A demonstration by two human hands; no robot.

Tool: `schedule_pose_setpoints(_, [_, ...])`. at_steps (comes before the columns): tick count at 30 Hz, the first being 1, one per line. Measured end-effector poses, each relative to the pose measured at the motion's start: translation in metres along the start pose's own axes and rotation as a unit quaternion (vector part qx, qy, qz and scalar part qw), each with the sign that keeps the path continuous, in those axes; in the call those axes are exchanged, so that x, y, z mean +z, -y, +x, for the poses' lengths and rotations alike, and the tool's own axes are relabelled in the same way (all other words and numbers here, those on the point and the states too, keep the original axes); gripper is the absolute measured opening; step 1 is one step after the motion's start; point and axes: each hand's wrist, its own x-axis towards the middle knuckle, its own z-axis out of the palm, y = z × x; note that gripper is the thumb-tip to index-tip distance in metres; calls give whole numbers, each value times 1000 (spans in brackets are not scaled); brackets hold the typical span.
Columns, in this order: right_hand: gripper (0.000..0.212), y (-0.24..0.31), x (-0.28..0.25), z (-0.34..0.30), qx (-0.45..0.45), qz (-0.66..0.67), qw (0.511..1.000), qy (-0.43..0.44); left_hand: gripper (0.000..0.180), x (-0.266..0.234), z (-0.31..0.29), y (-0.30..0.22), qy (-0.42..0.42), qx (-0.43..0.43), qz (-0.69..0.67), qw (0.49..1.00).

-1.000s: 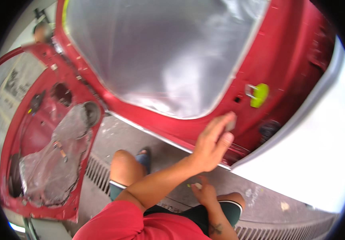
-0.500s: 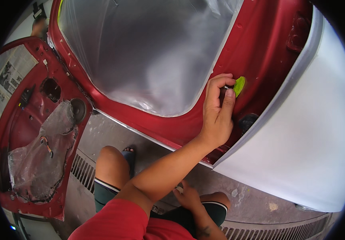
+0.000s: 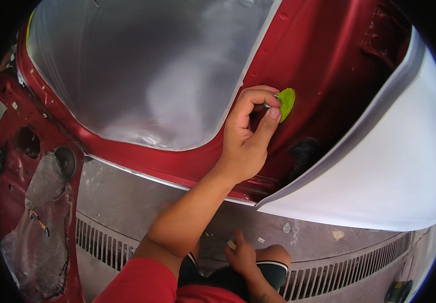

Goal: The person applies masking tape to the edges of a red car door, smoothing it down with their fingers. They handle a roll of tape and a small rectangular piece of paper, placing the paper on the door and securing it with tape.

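My left hand [image 3: 248, 136] reaches up to the red door frame [image 3: 187, 164] of a car. Thumb and index finger are pinched at the edge of a yellow-green piece of tape [image 3: 286, 105], which fans out against the red panel. A bit of shiny metal shows between the fingertips, and its shape is mostly hidden. Low over my lap is my right hand [image 3: 243, 258], its fingers curled around a small pale piece [image 3: 231, 245] too small to name. One finger of that hand points upward.
Cloudy plastic sheeting [image 3: 142, 76] covers the doorway. An open red door [image 3: 13, 121] stands at left, with torn plastic and loose wires. A white-covered panel [image 3: 369, 166] bulges at right. A slotted floor drain [image 3: 324, 283] runs behind my legs.
The view has shifted, so the doorway and open door sit further left. My left hand stays at the yellow-green tape, which now shows broader. My right hand's finger is more raised.
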Motion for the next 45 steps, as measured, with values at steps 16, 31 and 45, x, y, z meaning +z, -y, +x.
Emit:
schedule_pose_setpoints(16, [19,48,31,-75,174,377,845,-337,16,-13,15,8,-8,68,0,998])
schedule_pose_setpoints(31, [22,173,49,-92,141,363,742,-545,10,-26,28,23,107,121,-28,986])
schedule_pose_setpoints(45, [22,253,-77,-40,-13,-2,857,-516,19,-43,42,2,161,44,-16,986])
